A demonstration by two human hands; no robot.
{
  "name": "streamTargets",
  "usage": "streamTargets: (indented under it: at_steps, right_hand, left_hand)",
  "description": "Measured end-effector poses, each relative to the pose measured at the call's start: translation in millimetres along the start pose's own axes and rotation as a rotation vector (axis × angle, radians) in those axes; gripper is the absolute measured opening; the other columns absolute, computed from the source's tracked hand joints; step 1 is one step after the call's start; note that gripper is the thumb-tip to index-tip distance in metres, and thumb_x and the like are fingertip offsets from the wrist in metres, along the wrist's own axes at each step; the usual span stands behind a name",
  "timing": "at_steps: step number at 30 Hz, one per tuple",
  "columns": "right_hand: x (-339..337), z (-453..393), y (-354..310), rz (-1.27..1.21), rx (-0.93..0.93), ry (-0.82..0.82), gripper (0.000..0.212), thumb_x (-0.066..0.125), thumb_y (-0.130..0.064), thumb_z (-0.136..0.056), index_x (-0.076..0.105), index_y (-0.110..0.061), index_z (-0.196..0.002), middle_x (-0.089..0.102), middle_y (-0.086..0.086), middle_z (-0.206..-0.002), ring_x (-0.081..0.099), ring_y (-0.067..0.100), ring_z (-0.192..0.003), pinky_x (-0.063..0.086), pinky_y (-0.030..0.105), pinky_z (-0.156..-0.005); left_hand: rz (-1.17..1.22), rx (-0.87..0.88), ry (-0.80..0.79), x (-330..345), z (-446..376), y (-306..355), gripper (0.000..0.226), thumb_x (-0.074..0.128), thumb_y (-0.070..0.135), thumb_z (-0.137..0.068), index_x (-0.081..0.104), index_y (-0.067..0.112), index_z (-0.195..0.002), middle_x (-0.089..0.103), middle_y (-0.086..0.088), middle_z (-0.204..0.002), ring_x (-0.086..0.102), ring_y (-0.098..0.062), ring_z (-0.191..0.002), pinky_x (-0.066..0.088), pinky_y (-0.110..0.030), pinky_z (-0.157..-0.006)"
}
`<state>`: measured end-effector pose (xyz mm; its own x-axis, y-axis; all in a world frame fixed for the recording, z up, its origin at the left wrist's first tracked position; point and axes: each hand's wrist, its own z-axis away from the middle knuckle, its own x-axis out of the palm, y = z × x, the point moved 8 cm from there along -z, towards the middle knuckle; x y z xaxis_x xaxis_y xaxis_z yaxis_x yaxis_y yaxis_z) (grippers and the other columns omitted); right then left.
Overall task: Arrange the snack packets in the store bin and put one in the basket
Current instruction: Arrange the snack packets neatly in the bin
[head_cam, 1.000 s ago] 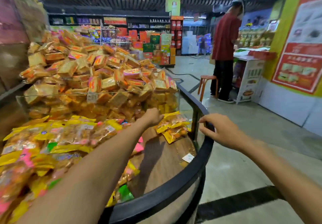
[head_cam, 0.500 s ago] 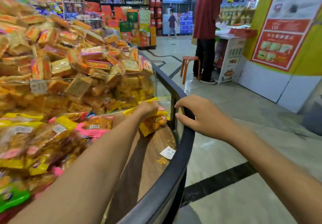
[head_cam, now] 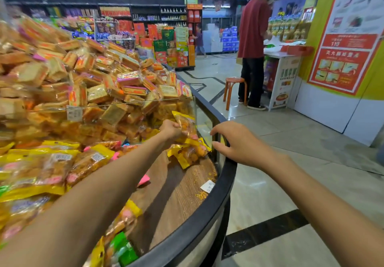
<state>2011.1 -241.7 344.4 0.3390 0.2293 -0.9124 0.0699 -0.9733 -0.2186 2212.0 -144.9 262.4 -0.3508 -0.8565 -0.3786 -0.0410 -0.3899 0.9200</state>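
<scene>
Left hand (head_cam: 170, 130) grips a yellow snack packet (head_cam: 184, 123); right hand (head_cam: 234, 143) hovers open, fingers loosely curved, at the bin rim (head_cam: 229, 175).

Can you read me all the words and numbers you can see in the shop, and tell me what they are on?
"110": on the red and white wall poster, in its red band.
"合": on the small white tag lying on the bin's wooden floor; the rest of it is too small.
White labels on the yellow snack packets: blurred.
Price tag on the clear divider: blurred.
Other poster text and far shelf signs: unreadable.
</scene>
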Motion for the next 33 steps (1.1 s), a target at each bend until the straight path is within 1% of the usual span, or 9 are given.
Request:
streamTargets:
  at_steps: [6, 11, 15, 17, 21, 25, 28, 31, 33]
  right_hand:
    - [13.1, -36.3, -64.6, -0.088, -0.049, 0.007, 0.035, 0.053, -0.031, -0.096, 0.058, -0.013, -0.125, 0.060, 0.003, -0.123, 0.054, 0.020, -0.116, 0.046, 0.037, -0.095]
    - [47.7, -80.4, -155.8, -0.202, -0.069, -0.063, 0.039, 0.047, -0.040, -0.098, 0.059, -0.007, -0.116, 0.062, 0.007, -0.114, 0.057, 0.024, -0.107, 0.042, 0.032, -0.081]
    - [76.4, -105.6, -211.8, -0.792, 0.132, -0.162, 0.052, 0.046, -0.047, -0.097, 0.061, 0.002, -0.101, 0.059, 0.009, -0.093, 0.055, 0.021, -0.090, 0.043, 0.029, -0.072]
    - [92.8, -113.6, -225.6, -1.078, 0.269, -0.140, 0.069, 0.051, -0.050, -0.094, 0.052, 0.015, -0.117, 0.030, -0.004, -0.121, 0.055, 0.028, -0.091, 0.044, 0.035, -0.078]
    - [102.9, -121.2, -225.1, -1.151, 0.308, -0.017, 0.036, 0.058, -0.032, -0.094, 0.050, -0.005, -0.072, 0.043, 0.009, -0.077, 0.045, 0.021, -0.069, 0.035, 0.031, -0.065]
    - [103.8, -121.8, -221.2, -1.255, 0.280, -0.049, 0.024, 0.058, -0.015, -0.095, 0.048, -0.011, -0.073, 0.045, 0.000, -0.062, 0.043, -0.001, -0.036, 0.034, 0.014, -0.035]
    - [112.7, -123.9, -224.9, -1.238, 0.291, -0.093, 0.018, 0.059, -0.023, -0.094, 0.050, -0.015, -0.080, 0.053, 0.004, -0.075, 0.054, 0.008, -0.059, 0.044, 0.022, -0.050]
    - [120.1, -124.0, -229.9, -1.189, 0.301, -0.122, 0.027, 0.053, -0.040, -0.095, 0.057, -0.016, -0.084, 0.057, 0.008, -0.099, 0.056, 0.025, -0.095, 0.046, 0.042, -0.078]
    - [117.5, -120.8, -232.2, -1.138, 0.270, -0.111, 0.030, 0.050, -0.039, -0.097, 0.060, -0.013, -0.088, 0.058, 0.010, -0.099, 0.057, 0.027, -0.094, 0.045, 0.045, -0.083]
  left_hand:
    - [0.152, 0.114, -0.026, -111.8, 112.8, 15.3, 0.030, 0.067, -0.006, -0.081, 0.051, 0.002, -0.105, 0.053, -0.005, -0.078, 0.060, -0.019, -0.075, 0.058, -0.033, -0.064]
    - [0.126, 0.110, 0.101, -208.1, 175.1, -6.6, 0.021, 0.072, 0.002, -0.079, 0.056, 0.015, -0.085, 0.059, -0.006, -0.095, 0.057, -0.017, -0.082, 0.049, -0.026, -0.057]
    - [0.230, 0.081, 0.066, -244.3, 193.2, -33.4, 0.021, 0.070, -0.001, -0.080, 0.057, 0.006, -0.096, 0.062, -0.011, -0.108, 0.061, -0.018, -0.082, 0.051, -0.025, -0.048]
    - [0.172, 0.078, 0.066, -254.0, 192.3, -42.9, 0.030, 0.073, 0.003, -0.079, 0.058, 0.005, -0.105, 0.065, -0.012, -0.111, 0.062, -0.020, -0.083, 0.045, -0.024, -0.056]
    - [0.160, 0.046, 0.001, -260.5, 180.3, -50.8, 0.033, 0.078, 0.018, -0.076, 0.061, 0.012, -0.103, 0.066, -0.013, -0.113, 0.063, -0.022, -0.094, 0.044, -0.031, -0.068]
    - [0.274, 0.049, -0.035, -261.3, 176.8, -50.6, 0.029, 0.063, 0.037, -0.087, 0.062, 0.018, -0.108, 0.066, -0.005, -0.109, 0.065, -0.013, -0.080, 0.053, -0.026, -0.063]
    - [0.304, 0.087, 0.018, -271.4, 176.2, -51.2, 0.010, 0.059, 0.026, -0.092, 0.064, 0.018, -0.093, 0.068, -0.005, -0.096, 0.067, -0.015, -0.071, 0.054, -0.028, -0.062]
    - [0.259, 0.079, 0.025, -274.0, 174.8, -55.2, 0.014, 0.058, 0.021, -0.093, 0.063, 0.008, -0.092, 0.065, -0.009, -0.098, 0.066, -0.026, -0.086, 0.051, -0.032, -0.065]
    - [0.238, 0.084, 0.026, -272.8, 174.3, -54.6, 0.021, 0.058, 0.021, -0.093, 0.063, 0.002, -0.099, 0.065, -0.008, -0.098, 0.067, -0.024, -0.083, 0.053, -0.030, -0.065]
